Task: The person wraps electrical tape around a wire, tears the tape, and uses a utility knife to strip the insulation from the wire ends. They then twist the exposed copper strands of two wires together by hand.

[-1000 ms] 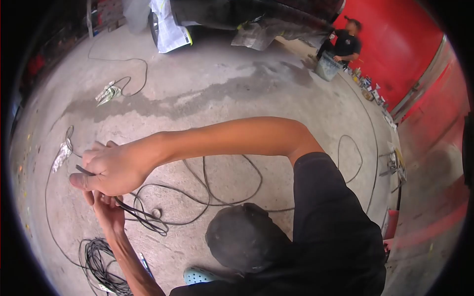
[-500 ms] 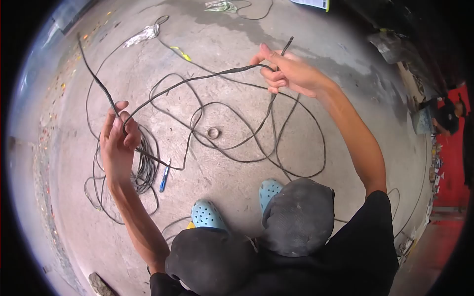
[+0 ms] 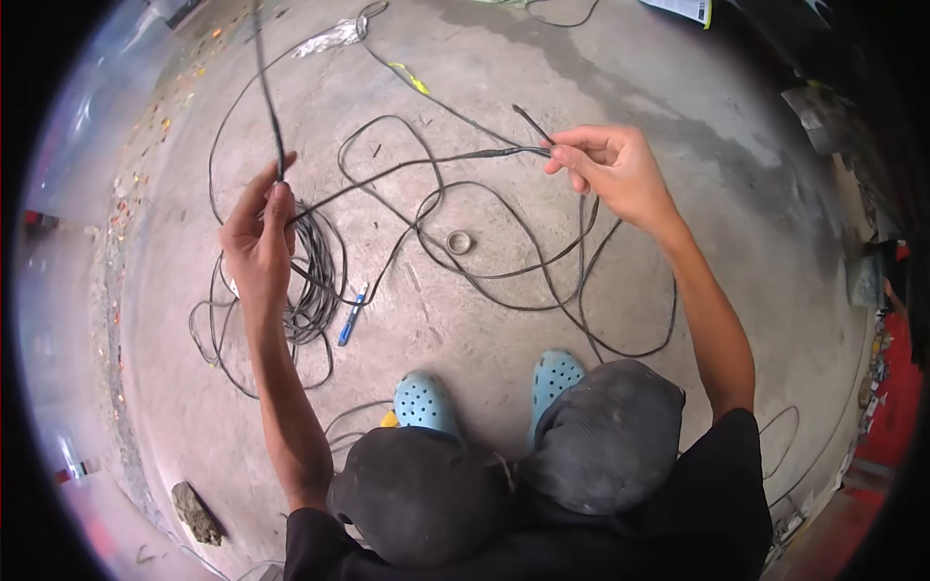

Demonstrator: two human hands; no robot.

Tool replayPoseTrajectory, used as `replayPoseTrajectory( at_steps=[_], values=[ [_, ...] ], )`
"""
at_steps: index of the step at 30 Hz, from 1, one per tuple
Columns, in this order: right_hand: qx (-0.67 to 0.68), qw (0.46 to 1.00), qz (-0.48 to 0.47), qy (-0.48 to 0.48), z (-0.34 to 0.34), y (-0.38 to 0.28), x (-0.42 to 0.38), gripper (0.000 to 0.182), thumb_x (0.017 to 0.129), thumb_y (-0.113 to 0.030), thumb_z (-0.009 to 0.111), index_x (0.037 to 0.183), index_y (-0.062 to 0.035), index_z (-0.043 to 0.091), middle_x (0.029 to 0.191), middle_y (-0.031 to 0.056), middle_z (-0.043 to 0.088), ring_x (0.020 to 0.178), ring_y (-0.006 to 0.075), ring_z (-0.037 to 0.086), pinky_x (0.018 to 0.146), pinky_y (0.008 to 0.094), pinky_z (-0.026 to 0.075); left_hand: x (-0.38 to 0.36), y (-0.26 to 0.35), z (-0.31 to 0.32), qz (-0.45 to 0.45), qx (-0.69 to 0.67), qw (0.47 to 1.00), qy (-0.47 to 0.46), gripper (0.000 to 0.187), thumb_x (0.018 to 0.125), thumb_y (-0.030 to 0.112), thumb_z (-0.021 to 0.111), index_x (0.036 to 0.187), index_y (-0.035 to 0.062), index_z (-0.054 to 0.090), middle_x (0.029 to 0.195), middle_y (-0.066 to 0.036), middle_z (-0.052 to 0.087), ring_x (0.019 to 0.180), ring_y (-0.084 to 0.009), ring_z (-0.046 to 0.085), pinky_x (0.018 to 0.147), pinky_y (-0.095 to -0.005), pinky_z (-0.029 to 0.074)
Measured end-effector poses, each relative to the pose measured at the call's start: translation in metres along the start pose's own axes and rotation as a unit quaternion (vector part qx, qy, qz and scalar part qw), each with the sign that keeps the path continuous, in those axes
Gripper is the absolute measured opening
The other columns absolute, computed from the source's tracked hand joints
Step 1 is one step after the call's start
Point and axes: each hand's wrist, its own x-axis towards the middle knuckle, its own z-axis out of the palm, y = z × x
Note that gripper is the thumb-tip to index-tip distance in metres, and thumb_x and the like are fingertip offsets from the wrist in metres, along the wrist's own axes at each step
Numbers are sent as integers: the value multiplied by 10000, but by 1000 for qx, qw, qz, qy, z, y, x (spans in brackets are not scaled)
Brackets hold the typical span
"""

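My left hand (image 3: 262, 228) pinches a black cable whose loose length points up past the top edge of the view. My right hand (image 3: 610, 169) has its fingertips closed on the same kind of black cable (image 3: 417, 165), near a short free end that sticks up to the left. Between the hands the cable runs in a slightly slack line, with a thicker, wrapped-looking stretch close to my right fingers. More cable hangs below the right hand and loops over the floor. Beneath my left hand lies a tangled coil (image 3: 315, 281). How the strands cross inside each grip is hidden.
On the concrete floor are a roll of tape (image 3: 459, 242), a blue cutter knife (image 3: 352, 318), a yellow-green strip (image 3: 412, 79) and a crumpled silvery wrapper (image 3: 331, 39). A stone (image 3: 196, 513) rests at lower left. My light-blue clogs (image 3: 424, 401) are just in front of my knees.
The right hand has turned, and the short cable end now leans left instead of right. The left hand's cable stands more upright. The whole view has shifted a little.
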Motion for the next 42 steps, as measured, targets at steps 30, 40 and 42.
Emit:
replayPoseTrajectory(
  at_steps=[30, 40, 42],
  values=[
    [-221, 967, -111, -58, 8, 31, -17, 302, 921, -65, 680, 1192, -161, 773, 867, 29, 619, 649, 136, 493, 585, 312, 409, -26, -12, 12, 4, 271, 921, -280, 138, 928, 33, 683, 1036, -34, 737, 880, -139, 708, 743, -186, 669, 675, -313, 526],
    [-308, 921, -237, -16, 19, 44, -20, 328, 848, -299, 814, 1174, -262, 788, 921, -13, 570, 706, 150, 552, 624, 324, 485, -30, -14, 8, -1, 254, 932, -259, 129, 919, 25, 679, 1012, -46, 734, 868, -157, 714, 726, -202, 682, 669, -312, 528],
    [-307, 922, -235, -6, 19, 46, -20, 339, 806, -361, 833, 1129, -260, 805, 910, -19, 571, 697, 141, 555, 604, 322, 481, -32, -15, 7, 1, 252, 933, -256, 130, 918, 25, 679, 1009, -51, 733, 850, -142, 710, 696, -165, 653, 629, -300, 502]
  ],
)
